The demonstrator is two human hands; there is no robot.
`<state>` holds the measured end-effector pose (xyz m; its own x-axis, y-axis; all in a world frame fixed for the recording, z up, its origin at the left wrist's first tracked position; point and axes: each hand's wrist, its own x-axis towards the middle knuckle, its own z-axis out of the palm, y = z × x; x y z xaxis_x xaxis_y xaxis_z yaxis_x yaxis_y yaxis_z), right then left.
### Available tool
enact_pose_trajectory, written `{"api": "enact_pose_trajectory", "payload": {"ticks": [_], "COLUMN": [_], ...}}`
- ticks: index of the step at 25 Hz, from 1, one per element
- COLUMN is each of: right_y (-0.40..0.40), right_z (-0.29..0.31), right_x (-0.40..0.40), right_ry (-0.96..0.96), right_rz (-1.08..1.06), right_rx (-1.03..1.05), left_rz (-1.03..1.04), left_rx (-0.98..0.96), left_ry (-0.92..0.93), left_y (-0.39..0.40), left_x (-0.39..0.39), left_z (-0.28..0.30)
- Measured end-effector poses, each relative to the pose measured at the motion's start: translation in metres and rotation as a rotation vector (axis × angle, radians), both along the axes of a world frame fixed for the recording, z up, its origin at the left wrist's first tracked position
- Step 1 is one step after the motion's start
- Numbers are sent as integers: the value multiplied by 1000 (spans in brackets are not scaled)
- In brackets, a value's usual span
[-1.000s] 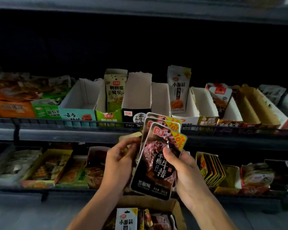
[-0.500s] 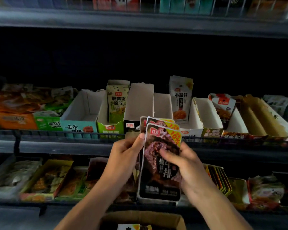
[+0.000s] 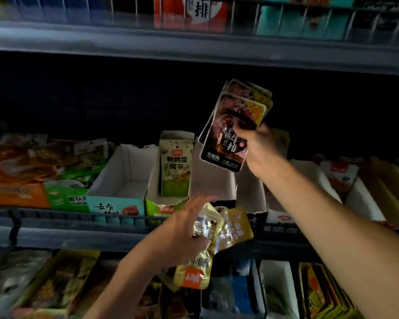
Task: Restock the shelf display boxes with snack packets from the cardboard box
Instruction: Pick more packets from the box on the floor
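In the centre right of the frame, the right hand (image 3: 253, 143) grips a small fan of dark packets (image 3: 228, 134), raised above the row of display boxes on the middle shelf (image 3: 55, 236). Just under the packets stands a tall white-walled box (image 3: 213, 183) with a black front, which looks empty; I judge it is the target. In the lower centre, the left hand (image 3: 189, 229) grasps a bunch of gold packets (image 3: 207, 245), held in front of the shelf edge. To the left of the target, a green packet (image 3: 175, 166) stands alone in its green box (image 3: 161, 203). The cardboard box is not in view now. The risk I see: the dark packets are fanned, not squared, so a corner may catch on the narrow box wall and one could slip out or fall behind. Also the gold bunch looks loose and could drop while attention is on the other hand.
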<state>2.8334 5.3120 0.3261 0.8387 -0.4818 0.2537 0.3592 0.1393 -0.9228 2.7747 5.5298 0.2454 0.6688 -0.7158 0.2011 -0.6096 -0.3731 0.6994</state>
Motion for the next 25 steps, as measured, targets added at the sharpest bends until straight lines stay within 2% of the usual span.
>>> {"api": "enact_pose_trajectory", "payload": {"ticks": [3, 8, 13, 17, 20, 23, 25], "right_y": [-2, -8, -19, -21, -19, -24, -25], "right_z": [-18, -22, -28, -26, -23, -24, -23], "right_x": [36, 58, 55, 52, 52, 46, 40], "right_ry": [111, 88, 142, 127, 265, 398, 394], "right_rz": [-72, -96, -220, -328, -269, -171, -220], "right_rx": [-308, -402, -691, -644, -525, -599, -663], "left_rz": [-48, -39, -51, -40, -42, -44, -43], "left_rx": [-67, -75, -61, -45, -47, -61, -60], "left_ry": [90, 73, 61, 32, 29, 47, 50], "left_y": [2, 4, 3, 0, -1, -1, -2], "left_x": [5, 10, 8, 9, 9, 11, 11], "left_z": [-2, -4, -4, -3, -5, -7, -7]}}
